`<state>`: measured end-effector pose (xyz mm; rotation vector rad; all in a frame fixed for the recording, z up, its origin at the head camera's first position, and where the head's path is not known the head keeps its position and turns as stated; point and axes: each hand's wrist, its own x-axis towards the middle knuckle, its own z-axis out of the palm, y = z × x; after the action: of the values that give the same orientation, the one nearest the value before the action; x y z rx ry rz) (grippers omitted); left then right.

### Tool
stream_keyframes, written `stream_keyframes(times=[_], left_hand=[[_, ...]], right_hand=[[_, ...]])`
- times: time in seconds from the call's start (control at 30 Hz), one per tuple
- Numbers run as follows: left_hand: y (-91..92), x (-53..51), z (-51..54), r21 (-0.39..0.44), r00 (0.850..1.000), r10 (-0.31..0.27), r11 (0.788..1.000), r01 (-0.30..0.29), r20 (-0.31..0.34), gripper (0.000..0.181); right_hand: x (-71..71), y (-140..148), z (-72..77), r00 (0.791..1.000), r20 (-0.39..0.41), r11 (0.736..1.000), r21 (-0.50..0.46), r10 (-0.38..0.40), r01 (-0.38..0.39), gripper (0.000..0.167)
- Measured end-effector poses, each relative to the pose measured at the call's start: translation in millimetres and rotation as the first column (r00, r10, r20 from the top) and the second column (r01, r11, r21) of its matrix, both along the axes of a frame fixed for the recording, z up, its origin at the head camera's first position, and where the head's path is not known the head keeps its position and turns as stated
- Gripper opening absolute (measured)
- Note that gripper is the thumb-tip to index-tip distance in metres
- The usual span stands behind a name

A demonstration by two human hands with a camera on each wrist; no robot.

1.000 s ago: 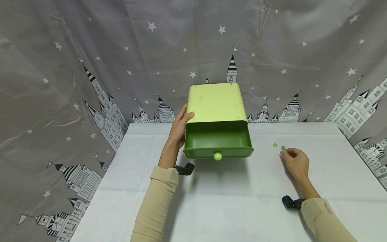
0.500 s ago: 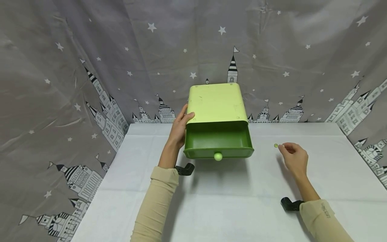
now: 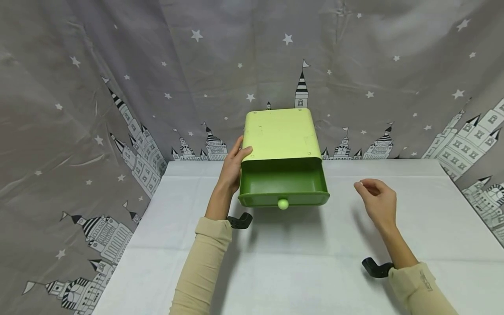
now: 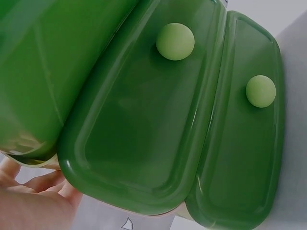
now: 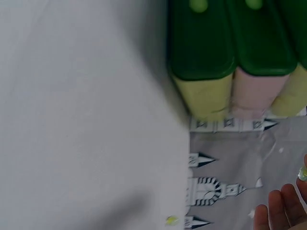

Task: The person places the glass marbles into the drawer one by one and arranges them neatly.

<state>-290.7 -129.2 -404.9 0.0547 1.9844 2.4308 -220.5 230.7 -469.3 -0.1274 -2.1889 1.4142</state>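
Observation:
A small mini drawer cabinet (image 3: 281, 135) with a light yellow-green top stands on the white table. Its top drawer (image 3: 285, 183) is pulled out, and the visible inside holds nothing. My left hand (image 3: 232, 170) holds the cabinet's left side, with the thumb over the top edge; part of that hand is hidden behind the side. To the right of the cabinet, my right hand (image 3: 378, 201) is raised above the table and pinches a small shiny glass bead (image 5: 302, 173). Another bead, yellow-green (image 5: 171, 220), lies on the table in the right wrist view; the head view does not show it.
Two closed drawers with round knobs, a middle drawer (image 4: 139, 120) and a lower drawer (image 4: 240, 143), sit below the pulled-out one. A grey curtain (image 3: 220, 57) printed with castles and stars hangs behind the white table (image 3: 299, 271).
My right hand has picked up the greenish bead from the table, then lifted and moved slightly left and away from me. The left hand and the cabinet stay put.

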Motion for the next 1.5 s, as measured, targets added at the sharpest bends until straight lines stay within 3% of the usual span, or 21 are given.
stream_keyframes(times=[0.4, 0.67, 0.8, 0.97, 1.1, 1.5], left_hand=[[0.0, 0.8, 0.3, -0.008, 1.0, -0.016, 1.0, 0.016, -0.001, 0.067], [0.0, 0.5, 0.6, 0.005, 0.999, -0.032, 0.999, 0.032, -0.011, 0.068], [0.2, 1.0, 0.6, 0.01, 0.999, -0.031, 0.999, 0.031, -0.008, 0.069], [0.0, 0.8, -0.3, 0.004, 1.0, -0.024, 1.0, 0.024, -0.01, 0.068], [0.3, 0.9, 0.1, 0.008, 1.0, -0.02, 1.0, 0.02, -0.014, 0.067], [0.3, 0.4, 1.8, 0.004, 1.0, -0.018, 1.0, 0.018, -0.012, 0.068]], right_hand=[[12.5, -16, 19.7, 0.994, -0.104, 0.999, 0.029, 0.038, -0.035, 0.015], [25.5, -33, 40.7, 0.975, -0.182, 0.992, 0.027, 0.126, -0.123, 0.01], [33.2, -42, 50.7, 0.949, -0.241, 0.979, 0.056, 0.204, -0.197, 0.012], [44.8, -53, 64.0, 0.888, -0.336, 0.95, 0.097, 0.313, -0.298, 0.018], [50.8, -62, 71.0, 0.853, -0.373, 0.93, 0.101, 0.365, -0.353, 0.02], [48.2, -79, 79.4, 0.837, -0.366, 0.913, 0.132, 0.406, -0.385, 0.021]])
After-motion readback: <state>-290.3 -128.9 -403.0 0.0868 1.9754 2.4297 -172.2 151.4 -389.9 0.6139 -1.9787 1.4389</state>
